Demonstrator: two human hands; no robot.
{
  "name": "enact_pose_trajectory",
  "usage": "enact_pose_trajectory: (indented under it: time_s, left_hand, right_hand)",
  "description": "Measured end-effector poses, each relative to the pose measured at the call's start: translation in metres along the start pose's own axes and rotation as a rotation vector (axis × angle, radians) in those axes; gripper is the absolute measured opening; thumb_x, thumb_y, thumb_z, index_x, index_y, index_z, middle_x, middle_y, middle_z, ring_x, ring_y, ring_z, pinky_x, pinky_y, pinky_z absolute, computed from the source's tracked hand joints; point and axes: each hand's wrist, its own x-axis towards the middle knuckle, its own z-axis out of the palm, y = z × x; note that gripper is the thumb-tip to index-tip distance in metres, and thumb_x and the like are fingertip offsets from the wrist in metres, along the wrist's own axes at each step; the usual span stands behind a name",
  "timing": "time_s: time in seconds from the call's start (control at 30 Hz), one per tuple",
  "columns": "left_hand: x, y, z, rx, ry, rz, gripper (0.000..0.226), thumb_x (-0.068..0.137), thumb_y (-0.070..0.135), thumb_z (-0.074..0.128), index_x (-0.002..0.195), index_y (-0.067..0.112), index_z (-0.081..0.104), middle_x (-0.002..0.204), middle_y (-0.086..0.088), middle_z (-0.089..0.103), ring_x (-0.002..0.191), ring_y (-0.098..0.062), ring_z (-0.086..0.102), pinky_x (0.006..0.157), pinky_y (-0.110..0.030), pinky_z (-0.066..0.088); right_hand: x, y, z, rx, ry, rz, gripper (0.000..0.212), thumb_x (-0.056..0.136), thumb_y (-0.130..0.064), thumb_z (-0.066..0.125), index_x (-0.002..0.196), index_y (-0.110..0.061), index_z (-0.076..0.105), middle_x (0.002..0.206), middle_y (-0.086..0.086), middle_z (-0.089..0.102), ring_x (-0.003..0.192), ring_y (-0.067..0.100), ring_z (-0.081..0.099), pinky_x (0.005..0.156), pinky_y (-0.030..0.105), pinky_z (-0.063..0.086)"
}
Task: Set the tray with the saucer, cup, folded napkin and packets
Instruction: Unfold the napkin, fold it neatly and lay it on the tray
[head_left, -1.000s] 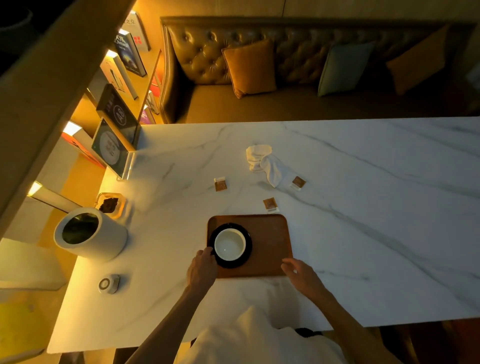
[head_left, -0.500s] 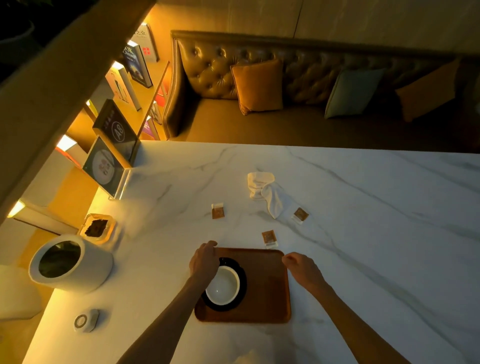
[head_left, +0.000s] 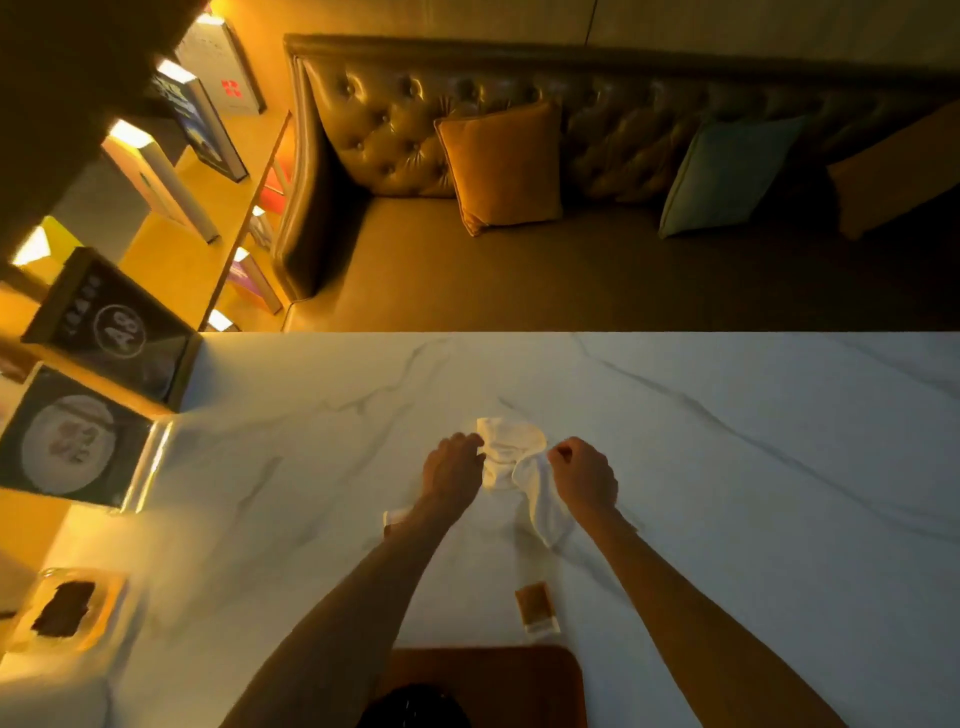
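Observation:
A crumpled white napkin (head_left: 511, 454) lies in the middle of the marble table (head_left: 727, 467). My left hand (head_left: 449, 470) pinches its left edge and my right hand (head_left: 584, 475) pinches its right side, fingers closed on the cloth. A brown packet (head_left: 535, 605) lies just beyond the wooden tray (head_left: 519, 680) at the bottom edge. On the tray's left part sits the black saucer (head_left: 415, 709), mostly cut off; the cup is out of view. Another packet (head_left: 396, 518) peeks out from under my left forearm.
At the table's left edge stand an acrylic menu sign (head_left: 72, 441), a glass dish (head_left: 62, 613) holding something dark, and a white container (head_left: 52, 701) in the corner. Beyond the far edge is a tufted sofa (head_left: 571, 270) with cushions. Bookshelves line the left.
Both hands left the tray and saucer and reached forward to the napkin, which they now grip. The view has tilted forward, pushing the tray to the bottom edge.

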Motion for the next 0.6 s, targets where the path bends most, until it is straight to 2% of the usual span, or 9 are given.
enact_pose_trajectory:
  time_s: [0.07, 0.13, 0.2, 0.27, 0.33, 0.4, 0.5, 0.53, 0.6]
  left_hand:
    - [0.036, 0.007, 0.004, 0.046, -0.030, 0.053, 0.037, 0.096, 0.027, 0.050, 0.133, 0.021, 0.053, 0.135, -0.007, 0.055, 0.124, -0.031, 0.051, 0.103, -0.041, 0.042]
    - [0.061, 0.011, 0.012, 0.096, -0.076, 0.111, 0.046, 0.094, 0.030, 0.054, 0.140, 0.024, 0.046, 0.145, -0.006, 0.047, 0.133, -0.032, 0.042, 0.108, -0.042, 0.036]
    - [0.076, 0.011, 0.021, 0.120, -0.119, 0.154, 0.045, 0.093, 0.032, 0.057, 0.137, 0.026, 0.048, 0.148, -0.004, 0.044, 0.138, -0.030, 0.036, 0.113, -0.042, 0.030]
    - [0.081, 0.009, 0.028, 0.119, -0.120, 0.185, 0.029, 0.094, 0.029, 0.057, 0.122, 0.024, 0.059, 0.141, -0.002, 0.051, 0.136, -0.028, 0.038, 0.112, -0.040, 0.030]
    - [0.079, 0.005, 0.030, 0.130, -0.100, 0.220, 0.017, 0.095, 0.026, 0.053, 0.108, 0.021, 0.063, 0.127, -0.002, 0.060, 0.128, -0.027, 0.046, 0.108, -0.038, 0.034]
    - [0.071, 0.000, 0.028, 0.134, -0.118, 0.231, 0.015, 0.093, 0.023, 0.053, 0.105, 0.020, 0.061, 0.116, -0.003, 0.066, 0.118, -0.028, 0.054, 0.104, -0.037, 0.037]
    - [0.051, -0.003, 0.025, 0.082, -0.129, 0.205, 0.019, 0.091, 0.020, 0.056, 0.109, 0.017, 0.052, 0.114, -0.004, 0.068, 0.110, -0.030, 0.057, 0.101, -0.036, 0.037]
    - [0.043, -0.002, 0.021, 0.064, -0.109, 0.215, 0.017, 0.092, 0.017, 0.055, 0.108, 0.016, 0.051, 0.112, -0.005, 0.068, 0.108, -0.030, 0.058, 0.100, -0.035, 0.037]
    - [0.027, 0.003, 0.010, 0.010, -0.062, 0.286, 0.014, 0.091, 0.010, 0.053, 0.106, 0.012, 0.051, 0.107, -0.007, 0.066, 0.102, -0.030, 0.060, 0.095, -0.032, 0.039]
  right_hand:
    - [0.023, -0.003, 0.009, 0.009, -0.009, -0.013, 0.029, 0.093, -0.039, 0.050, 0.102, -0.015, 0.065, 0.102, 0.007, 0.070, 0.093, 0.026, 0.064, 0.077, 0.036, 0.052]
    - [0.037, -0.003, 0.019, 0.018, -0.082, -0.025, 0.045, 0.092, -0.051, 0.046, 0.115, -0.015, 0.062, 0.113, 0.008, 0.066, 0.104, 0.026, 0.062, 0.089, 0.040, 0.052]
    - [0.045, -0.002, 0.030, 0.004, -0.105, -0.018, 0.048, 0.093, -0.051, 0.043, 0.118, -0.014, 0.060, 0.117, 0.010, 0.065, 0.108, 0.026, 0.061, 0.093, 0.037, 0.050]
    - [0.048, -0.001, 0.038, -0.024, -0.040, -0.020, 0.035, 0.095, -0.040, 0.049, 0.115, -0.014, 0.060, 0.116, 0.011, 0.066, 0.105, 0.026, 0.062, 0.088, 0.035, 0.050]
    - [0.046, -0.003, 0.041, 0.023, -0.026, -0.028, 0.038, 0.092, -0.036, 0.055, 0.125, -0.018, 0.052, 0.121, 0.011, 0.062, 0.108, 0.029, 0.060, 0.089, 0.039, 0.050]
    - [0.041, -0.003, 0.043, 0.099, -0.063, -0.032, 0.046, 0.091, -0.031, 0.057, 0.133, -0.018, 0.045, 0.122, 0.012, 0.062, 0.109, 0.031, 0.060, 0.090, 0.041, 0.050]
    - [0.029, -0.006, 0.042, 0.136, -0.097, -0.027, 0.029, 0.092, -0.027, 0.055, 0.116, -0.010, 0.060, 0.110, 0.014, 0.069, 0.100, 0.029, 0.065, 0.084, 0.032, 0.051]
    - [0.022, -0.009, 0.040, 0.152, -0.114, -0.050, 0.029, 0.092, -0.028, 0.056, 0.113, -0.008, 0.061, 0.110, 0.014, 0.069, 0.102, 0.029, 0.065, 0.088, 0.033, 0.051]
    - [0.010, -0.020, 0.032, 0.183, -0.140, -0.144, 0.041, 0.089, -0.028, 0.062, 0.125, -0.009, 0.055, 0.122, 0.012, 0.063, 0.114, 0.027, 0.060, 0.099, 0.038, 0.048]
